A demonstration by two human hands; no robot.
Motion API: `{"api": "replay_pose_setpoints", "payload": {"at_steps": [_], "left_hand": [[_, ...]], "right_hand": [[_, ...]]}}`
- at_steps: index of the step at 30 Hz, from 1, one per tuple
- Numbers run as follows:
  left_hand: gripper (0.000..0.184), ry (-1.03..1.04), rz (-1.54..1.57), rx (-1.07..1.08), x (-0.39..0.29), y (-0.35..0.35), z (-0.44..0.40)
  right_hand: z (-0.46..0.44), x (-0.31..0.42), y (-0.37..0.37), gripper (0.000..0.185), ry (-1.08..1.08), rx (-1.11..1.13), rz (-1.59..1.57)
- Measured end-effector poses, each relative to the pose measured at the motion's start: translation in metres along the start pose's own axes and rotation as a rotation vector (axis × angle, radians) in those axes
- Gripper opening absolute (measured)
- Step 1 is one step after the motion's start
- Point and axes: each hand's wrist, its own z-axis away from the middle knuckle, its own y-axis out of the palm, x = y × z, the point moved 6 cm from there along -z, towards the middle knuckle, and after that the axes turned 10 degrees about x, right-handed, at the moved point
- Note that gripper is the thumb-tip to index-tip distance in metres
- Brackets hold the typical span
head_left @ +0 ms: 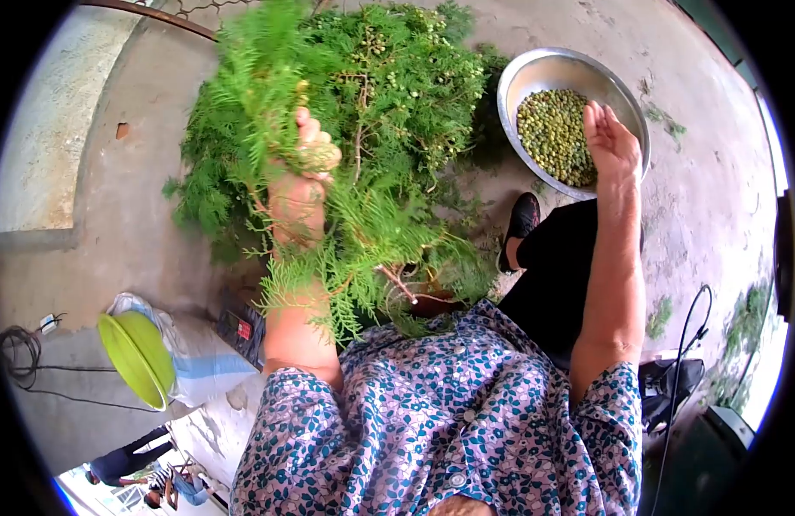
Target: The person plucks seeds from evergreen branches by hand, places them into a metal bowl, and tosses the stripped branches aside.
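Observation:
My left hand [314,153] is closed around a leafy arborvitae branch [253,103], whose upper sprays are blurred. More green sprays [371,228] hang over my left forearm and in front of my lap. Behind that hand lies a large heap of cut arborvitae branches [432,103] bearing small pale green cones. On the right, a metal basin [543,72] contains many small green and yellowish cones [548,133]. My right hand [612,146] is over the basin's right side, its fingers stretched out and slightly curved. Nothing shows in it, though part of the palm is hidden.
My shoe [523,219] is on the concrete between the heap and the basin. At left, a lime-green plastic tub [135,361] leans against a white and blue sack [204,357], near black cables [21,351]. People [131,460] are at lower left. A black hose [679,353] lies right.

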Motion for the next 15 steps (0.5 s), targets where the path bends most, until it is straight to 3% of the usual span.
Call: {"api": "replay_pose_setpoints", "payload": {"at_steps": [4, 8, 9, 10, 11, 12, 15], "left_hand": [[0.066, 0.147, -0.134, -0.096, -0.016, 0.008, 0.006], [0.051, 0.126, -0.271, -0.109, -0.04, 0.012, 0.005], [0.029, 0.18, -0.817, -0.421, -0.044, 0.042, 0.002], [0.032, 0.309, -0.728, -0.55, -0.044, 0.05, 0.005], [0.033, 0.342, -0.78, -0.496, -0.055, 0.043, 0.008], [0.034, 0.182, -0.429, -0.312, -0.075, 0.008, 0.013], [0.032, 0.353, -0.504, -0.484, -0.073, -0.004, 0.018]], "right_hand": [[0.015, -0.029, 0.003, 0.01, 0.071, 0.084, 0.186], [0.022, -0.055, 0.012, 0.013, 0.197, 0.176, 0.272], [0.024, -0.058, 0.016, 0.013, 0.202, 0.171, 0.268], [0.022, -0.058, 0.018, 0.014, 0.206, 0.212, 0.321], [0.024, -0.056, 0.019, 0.014, 0.193, 0.217, 0.36], [0.025, -0.055, 0.025, 0.014, 0.177, 0.232, 0.4], [0.025, -0.057, 0.023, 0.015, 0.164, 0.198, 0.458]]}}
